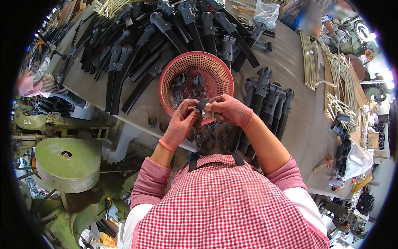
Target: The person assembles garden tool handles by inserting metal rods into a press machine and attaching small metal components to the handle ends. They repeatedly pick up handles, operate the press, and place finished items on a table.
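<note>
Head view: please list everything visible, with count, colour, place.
Worktable: one, greyish, centre
Perforated basket: one, red, on worktable
Ring clamps: at least two, grey, inside basket
Jointed tubes: many, black and grey, beyond and beside basket
Thin rods: many, cream, right
Plastic bags: two, clear, top and right
Round-covered machine: one, green, left
Clips: several, dark, near table edge
Small part: one, dark, between hands
Co-worker: at least one, blurred, upper right
Clutter: uncountable, mixed, edges
Apron: one, red checked, bottom
Left hand, right hand: one each, pink, holding small part
</note>
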`<state>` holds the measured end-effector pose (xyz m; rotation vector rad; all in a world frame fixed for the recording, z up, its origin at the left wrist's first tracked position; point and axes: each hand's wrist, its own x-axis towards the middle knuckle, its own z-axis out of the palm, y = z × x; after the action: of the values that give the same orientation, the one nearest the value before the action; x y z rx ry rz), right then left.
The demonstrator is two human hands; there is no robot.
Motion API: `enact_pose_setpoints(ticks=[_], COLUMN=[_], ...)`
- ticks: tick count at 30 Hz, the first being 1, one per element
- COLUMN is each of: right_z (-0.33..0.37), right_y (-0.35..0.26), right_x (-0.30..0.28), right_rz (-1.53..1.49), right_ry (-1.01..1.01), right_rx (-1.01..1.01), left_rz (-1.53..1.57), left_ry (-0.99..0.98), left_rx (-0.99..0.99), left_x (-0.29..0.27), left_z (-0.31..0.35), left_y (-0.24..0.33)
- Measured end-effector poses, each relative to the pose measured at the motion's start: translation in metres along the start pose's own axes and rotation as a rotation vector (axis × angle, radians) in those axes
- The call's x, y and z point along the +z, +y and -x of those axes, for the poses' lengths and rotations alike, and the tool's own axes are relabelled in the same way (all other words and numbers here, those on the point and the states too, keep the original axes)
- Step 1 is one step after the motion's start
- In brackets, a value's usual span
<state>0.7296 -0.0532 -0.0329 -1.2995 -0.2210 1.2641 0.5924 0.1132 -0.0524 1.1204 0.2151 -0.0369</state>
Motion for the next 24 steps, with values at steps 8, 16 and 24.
enact_pose_setpoints(ticks=[8,16,24], right_z=[-0.006,0.01,0.014], right_y=[0.005,0.014,0.043], right_x=[0.024,0.002,-0.01], right_rz=[0.082,-0.381,-0.511], right_ry=[0.111,0.08,0.156], right_rx=[-0.042,-0.067,-0.09], left_rz=[-0.033,0.63,0.773], left_ry=[0.022,0.381,0.75], left_rx=[-0.038,-0.156,-0.325], left_x=[-0.004,-0.081,-0.128], left_z=[0.004,0.055,0.077], left_y=[0.001,-0.073,-0.2])
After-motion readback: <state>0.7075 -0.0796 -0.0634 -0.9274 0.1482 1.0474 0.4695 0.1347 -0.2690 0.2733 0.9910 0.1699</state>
